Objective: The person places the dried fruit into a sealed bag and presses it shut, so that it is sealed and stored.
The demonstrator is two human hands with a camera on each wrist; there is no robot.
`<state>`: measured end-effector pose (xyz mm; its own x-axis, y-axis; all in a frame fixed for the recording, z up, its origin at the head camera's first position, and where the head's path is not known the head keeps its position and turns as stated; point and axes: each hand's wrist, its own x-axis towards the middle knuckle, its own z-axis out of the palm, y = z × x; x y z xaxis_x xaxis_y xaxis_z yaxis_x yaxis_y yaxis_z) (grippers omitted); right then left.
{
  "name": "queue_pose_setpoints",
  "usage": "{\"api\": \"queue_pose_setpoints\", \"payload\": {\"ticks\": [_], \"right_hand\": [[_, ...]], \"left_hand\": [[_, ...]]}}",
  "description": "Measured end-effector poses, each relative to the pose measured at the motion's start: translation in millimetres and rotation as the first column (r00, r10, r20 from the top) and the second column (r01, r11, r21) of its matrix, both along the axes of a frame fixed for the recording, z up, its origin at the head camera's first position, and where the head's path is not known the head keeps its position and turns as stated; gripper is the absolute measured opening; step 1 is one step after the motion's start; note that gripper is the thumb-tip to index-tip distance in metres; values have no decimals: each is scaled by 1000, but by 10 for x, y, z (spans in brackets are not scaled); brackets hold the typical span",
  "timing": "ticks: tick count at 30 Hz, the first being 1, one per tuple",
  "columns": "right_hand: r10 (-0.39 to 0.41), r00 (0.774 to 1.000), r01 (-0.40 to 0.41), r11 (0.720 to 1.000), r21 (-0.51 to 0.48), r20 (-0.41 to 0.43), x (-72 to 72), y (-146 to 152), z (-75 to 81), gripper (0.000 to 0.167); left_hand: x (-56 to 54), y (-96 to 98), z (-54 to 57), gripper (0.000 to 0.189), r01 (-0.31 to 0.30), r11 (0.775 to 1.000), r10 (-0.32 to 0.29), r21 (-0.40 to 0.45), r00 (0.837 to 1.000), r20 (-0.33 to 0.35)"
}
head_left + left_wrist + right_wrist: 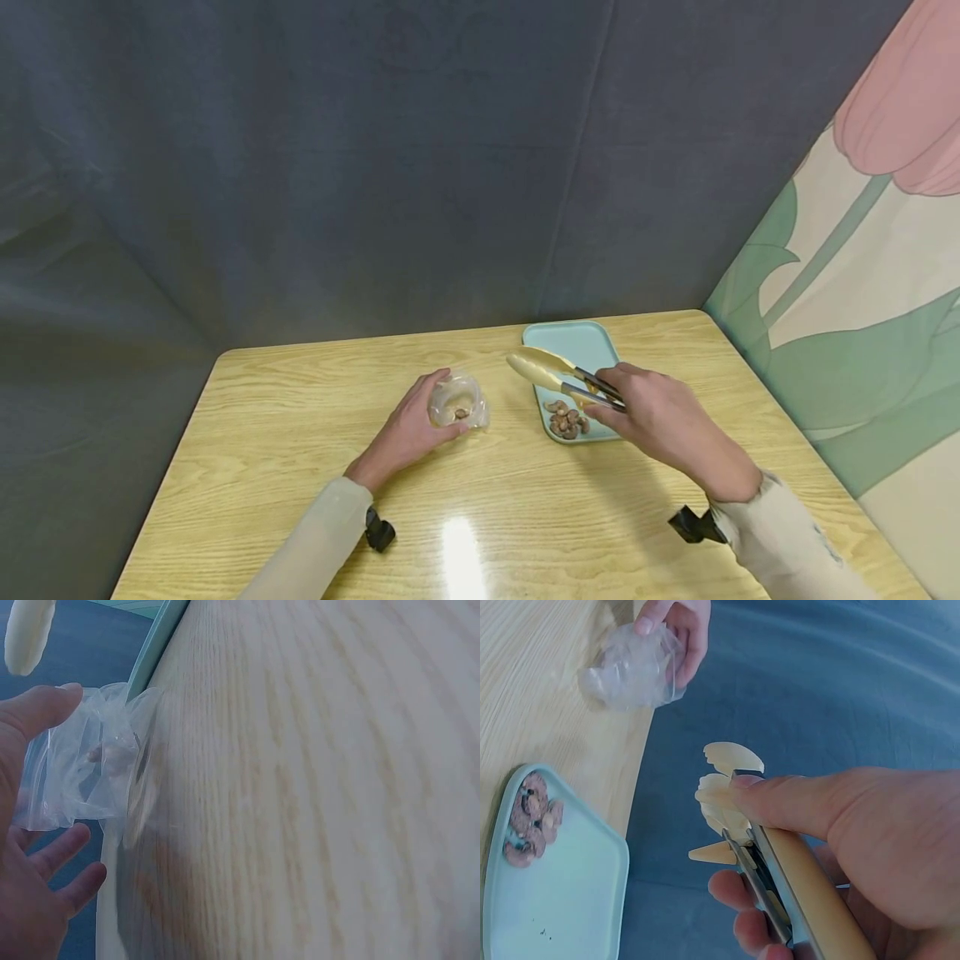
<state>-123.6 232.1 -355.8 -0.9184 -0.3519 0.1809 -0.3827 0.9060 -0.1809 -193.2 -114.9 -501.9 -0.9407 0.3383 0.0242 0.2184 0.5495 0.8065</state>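
My left hand [411, 427] holds a clear plastic bag [112, 761] upright on the table, thumb on one side and fingers on the other. Its mouth is open upward, and one brown nut [461, 413] lies inside. My right hand [660, 417] grips a pair of tongs [780, 877] with metal arms and cream scalloped tips. The tips are apart, with nothing seen between them, and hang above the left part of a pale blue-green tray [573, 337]. Several skin-on cashews [532, 817] sit heaped in the tray's near left corner.
The wood-grain table [300, 467] reaches back to a dark curtain [375, 167]. On the right rises a wall covering [885, 333] with a tulip pattern. Small dark crumbs [544, 931] are on the tray.
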Motion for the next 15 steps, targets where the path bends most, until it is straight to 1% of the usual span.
{"api": "queue_pose_setpoints", "payload": {"ticks": [10, 15], "right_hand": [[-40, 999, 40, 999, 8, 3, 90, 156, -15, 25], [-76, 997, 76, 997, 7, 32, 164, 251, -54, 24]], "left_hand": [[32, -4, 29, 94, 8, 1000, -7, 12, 1000, -1], [35, -7, 27, 95, 4, 1000, -4, 12, 1000, 3]]}}
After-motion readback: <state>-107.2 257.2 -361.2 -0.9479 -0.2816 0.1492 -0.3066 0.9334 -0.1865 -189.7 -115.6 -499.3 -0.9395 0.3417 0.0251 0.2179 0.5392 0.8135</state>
